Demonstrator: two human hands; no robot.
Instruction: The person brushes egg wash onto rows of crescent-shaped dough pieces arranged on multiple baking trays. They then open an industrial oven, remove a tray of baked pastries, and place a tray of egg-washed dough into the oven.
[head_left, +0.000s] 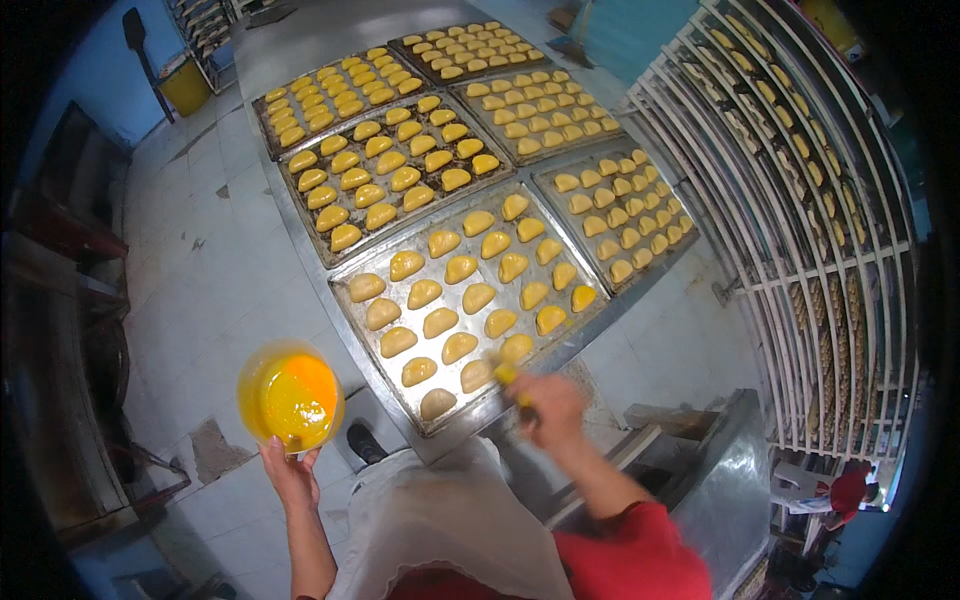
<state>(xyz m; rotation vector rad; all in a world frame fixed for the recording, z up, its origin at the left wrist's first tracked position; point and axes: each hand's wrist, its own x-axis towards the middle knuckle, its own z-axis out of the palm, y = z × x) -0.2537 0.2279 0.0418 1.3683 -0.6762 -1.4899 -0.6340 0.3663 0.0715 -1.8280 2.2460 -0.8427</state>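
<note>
My left hand (291, 474) holds a translucent plastic container (247, 394) of yellow-orange liquid, like beaten egg, beside the table's near left corner. A yellow-handled brush (508, 375) is gripped in my right hand (551, 416), blurred, its bristle end at the near edge of the closest metal baking tray (420, 426). Half-moon dough pieces (478, 298) lie in rows on that tray. Some, such as the dough piece (551, 319) at its right side, look wet and deep yellow; the dough piece (438, 404) at the near corner looks pale and dull.
More trays of dough pieces (405, 178) cover the metal table (300, 247) beyond. A tall white rack (750, 289) of loaded trays stands at right, a metal surface (724, 480) at lower right. Another person (847, 493) is far right. A yellow bin (184, 86) stands upper left.
</note>
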